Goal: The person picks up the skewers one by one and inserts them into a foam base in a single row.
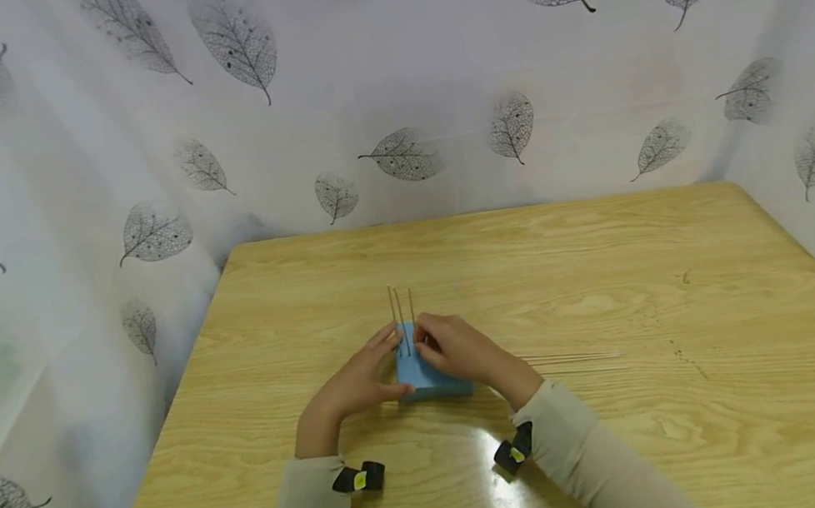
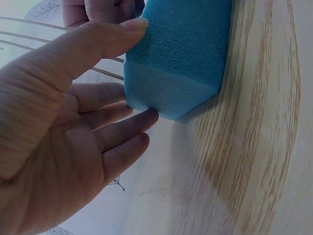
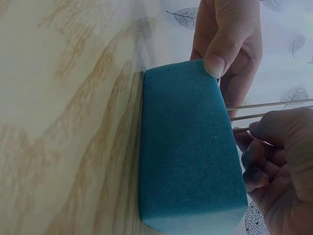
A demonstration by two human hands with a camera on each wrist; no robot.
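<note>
A blue foam block [image 1: 433, 381] sits on the wooden table. Two thin wooden sticks [image 1: 400, 313] stand upright in its left part. My left hand [image 1: 356, 387] steadies the block at its left end, the thumb against the near face and the fingers along the end and top edge, as the left wrist view shows. Between thumb and forefinger, my right hand [image 1: 459, 350] pinches a third upright stick [image 1: 410, 302]. In the right wrist view, that stick's lower end meets the top of the foam block [image 3: 188, 147]; how deep it goes is hidden.
Several loose thin sticks [image 1: 578, 357] lie on the table to the right of the block, partly behind the right wrist. A curtain with a leaf pattern [image 1: 432, 75] hangs behind the far edge of the wooden table [image 1: 528, 249]. Black straps circle both wrists.
</note>
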